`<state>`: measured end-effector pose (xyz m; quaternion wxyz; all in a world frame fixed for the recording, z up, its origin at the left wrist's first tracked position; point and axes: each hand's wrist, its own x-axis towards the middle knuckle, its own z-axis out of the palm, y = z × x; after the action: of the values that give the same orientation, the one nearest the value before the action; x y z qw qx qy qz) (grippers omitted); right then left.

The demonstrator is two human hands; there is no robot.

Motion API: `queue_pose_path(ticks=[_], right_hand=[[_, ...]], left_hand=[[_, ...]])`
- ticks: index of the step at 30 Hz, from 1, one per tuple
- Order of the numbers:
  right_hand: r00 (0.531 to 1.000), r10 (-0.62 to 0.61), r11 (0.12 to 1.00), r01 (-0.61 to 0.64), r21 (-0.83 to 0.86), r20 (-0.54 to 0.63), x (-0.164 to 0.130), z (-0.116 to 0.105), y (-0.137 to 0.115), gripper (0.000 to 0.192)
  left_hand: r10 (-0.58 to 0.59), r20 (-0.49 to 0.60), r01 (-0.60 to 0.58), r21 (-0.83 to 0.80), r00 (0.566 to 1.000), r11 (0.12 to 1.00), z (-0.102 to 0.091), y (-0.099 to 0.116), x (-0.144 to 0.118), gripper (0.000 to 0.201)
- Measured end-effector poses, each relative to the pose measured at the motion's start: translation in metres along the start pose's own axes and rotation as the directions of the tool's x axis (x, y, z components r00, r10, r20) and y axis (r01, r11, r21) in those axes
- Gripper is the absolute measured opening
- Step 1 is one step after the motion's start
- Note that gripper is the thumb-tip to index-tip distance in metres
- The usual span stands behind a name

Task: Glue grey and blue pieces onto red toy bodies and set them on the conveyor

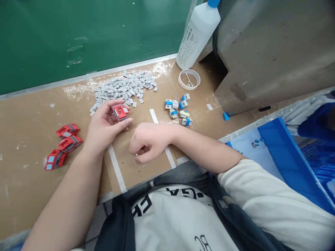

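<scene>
My left hand (107, 122) grips a small red and grey plastic toy part (120, 112), hollow side up, between thumb and fingers. My right hand (149, 142) is closed low over the brown-covered table (146, 170), a short way right of the left one. A tiny pale tip shows under its curled fingers, but what they pinch is hidden. Beyond the left hand lies a heap of small grey pieces (125, 85). Three similar red toy parts (68, 143) rest to the left of my left forearm.
Several white, blue and yellow small parts (173, 113) sit beyond my right wrist. A tape roll (180, 83) encircles a thin stick (188, 79). Behind it stands a white bottle (197, 33) with a blue cap. A blue bin (290, 157) is at right, beside a tall brown panel (274, 55).
</scene>
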<state>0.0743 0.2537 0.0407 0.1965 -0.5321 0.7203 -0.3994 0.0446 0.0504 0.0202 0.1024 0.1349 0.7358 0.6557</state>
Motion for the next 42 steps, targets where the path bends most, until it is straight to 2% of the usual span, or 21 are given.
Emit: queue_pose_path(ticks=[5, 11, 15, 17, 19, 21, 22, 24, 26, 28, 29, 31, 37, 42], right_hand=[[1.000, -0.005, 0.999, 0.006, 0.033, -0.004, 0.000, -0.001, 0.001, 0.038], [1.000, -0.016, 1.000, 0.015, -0.022, -0.013, -0.001, -0.001, 0.004, 0.038], [1.000, -0.020, 0.997, 0.021, 0.071, -0.006, -0.002, -0.004, 0.004, 0.042], [0.998, -0.029, 0.994, 0.036, 0.108, -0.064, -0.004, -0.006, 0.004, 0.041], [0.976, -0.016, 0.995, 0.036, 0.089, -0.215, -0.007, -0.009, 0.007, 0.038], [0.900, 0.017, 1.000, -0.007, 0.026, -0.436, -0.010, -0.010, 0.011, 0.037], [0.836, 0.036, 0.999, -0.049, -0.009, -0.547, -0.010, -0.011, 0.014, 0.038], [0.678, 0.046, 0.988, -0.140, -0.068, -0.734, -0.010, -0.010, 0.022, 0.041], [0.533, 0.028, 0.976, -0.197, -0.092, -0.846, -0.007, -0.009, 0.028, 0.042], [0.454, 0.017, 0.974, -0.208, -0.088, -0.891, -0.004, -0.008, 0.033, 0.042], [0.440, 0.023, 0.974, -0.212, -0.079, -0.898, -0.002, -0.007, 0.035, 0.042], [0.435, 0.038, 0.973, -0.222, -0.066, -0.900, 0.000, -0.007, 0.037, 0.041], [0.494, 0.061, 0.972, -0.228, -0.061, -0.867, 0.003, -0.006, 0.037, 0.041], [0.523, 0.099, 0.959, -0.276, -0.058, -0.847, 0.004, -0.004, 0.037, 0.043]], left_hand=[[-0.022, 0.028, 0.022, -0.015, 0.999, 1.000, 0.001, -0.003, 0.002, 0.055], [-0.069, 0.013, 0.068, 0.038, 0.998, 0.997, 0.003, -0.002, 0.000, 0.056], [-0.046, 0.012, 0.045, 0.040, 0.999, 0.998, 0.002, -0.003, -0.001, 0.055], [-0.026, 0.041, 0.025, 0.028, 0.999, 0.999, 0.001, -0.006, 0.000, 0.054], [-0.014, 0.071, 0.012, 0.022, 0.997, 1.000, -0.001, -0.009, 0.000, 0.054], [-0.018, 0.086, 0.017, 0.017, 0.996, 1.000, -0.002, -0.011, 0.001, 0.055], [-0.028, 0.089, 0.026, 0.017, 0.996, 1.000, -0.002, -0.011, 0.000, 0.056], [-0.072, 0.087, 0.068, 0.043, 0.994, 0.997, -0.001, -0.008, 0.000, 0.059], [-0.136, 0.078, 0.128, 0.101, 0.988, 0.987, 0.000, -0.004, -0.001, 0.062], [-0.186, 0.068, 0.174, 0.152, 0.980, 0.973, 0.001, 0.000, -0.002, 0.063], [-0.196, 0.064, 0.183, 0.166, 0.978, 0.969, 0.002, 0.001, -0.002, 0.064], [-0.195, 0.061, 0.181, 0.180, 0.979, 0.967, 0.002, 0.002, -0.001, 0.064], [-0.187, 0.066, 0.169, 0.222, 0.980, 0.960, 0.003, 0.007, -0.001, 0.059], [-0.182, 0.050, 0.165, 0.244, 0.982, 0.956, 0.005, 0.009, -0.002, 0.060]])
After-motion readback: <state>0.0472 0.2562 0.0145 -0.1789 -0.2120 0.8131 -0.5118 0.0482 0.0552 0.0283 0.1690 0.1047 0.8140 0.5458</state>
